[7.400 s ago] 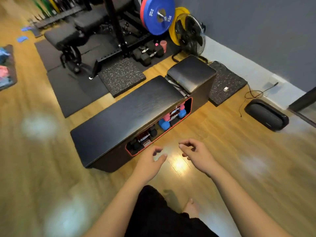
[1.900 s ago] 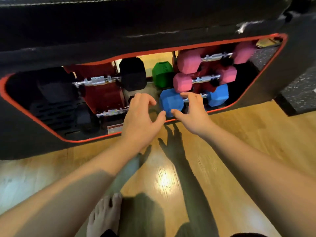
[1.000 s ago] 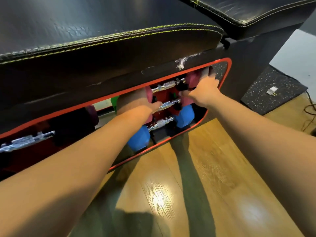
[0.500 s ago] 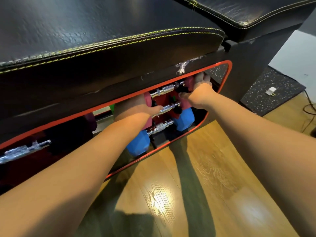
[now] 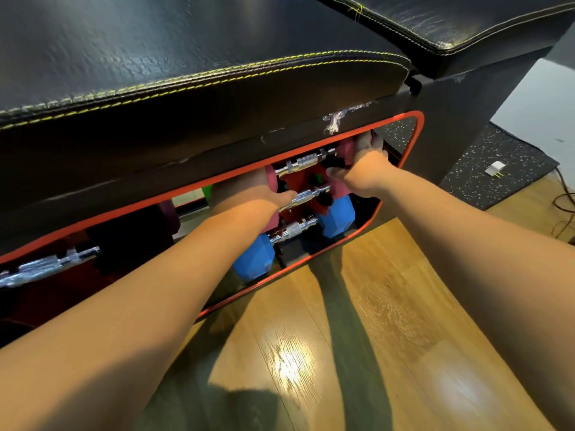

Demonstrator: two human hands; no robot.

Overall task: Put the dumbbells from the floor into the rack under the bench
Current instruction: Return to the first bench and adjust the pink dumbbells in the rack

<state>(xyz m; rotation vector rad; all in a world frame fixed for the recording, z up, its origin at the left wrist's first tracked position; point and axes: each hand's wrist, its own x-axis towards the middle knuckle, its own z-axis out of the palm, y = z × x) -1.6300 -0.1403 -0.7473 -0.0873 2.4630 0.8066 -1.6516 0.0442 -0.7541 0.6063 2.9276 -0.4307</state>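
The rack opening, edged by a red rim (image 5: 415,141), sits under the black bench (image 5: 186,42). Inside at the right, two pink dumbbells lie stacked, the top pink dumbbell (image 5: 306,160) above the middle pink dumbbell (image 5: 306,196). A blue dumbbell (image 5: 253,259) lies below them. My left hand (image 5: 249,197) wraps the left pink heads, its thumb against the middle handle. My right hand (image 5: 364,171) clasps the right head of the top pink dumbbell, fingers reaching deep inside. A black dumbbell (image 5: 46,265) rests at the rack's left end.
A green dumbbell head (image 5: 207,191) shows behind my left wrist. Wooden floor (image 5: 357,337) lies in front of the bench. A speckled rubber mat (image 5: 497,169) with a small white plug (image 5: 494,168) and a cable (image 5: 563,200) lies to the right.
My hands rose from the blue dumbbell to the pink ones about two seconds ago. Over the last second they have stayed on the pink heads, the right reaching slightly deeper.
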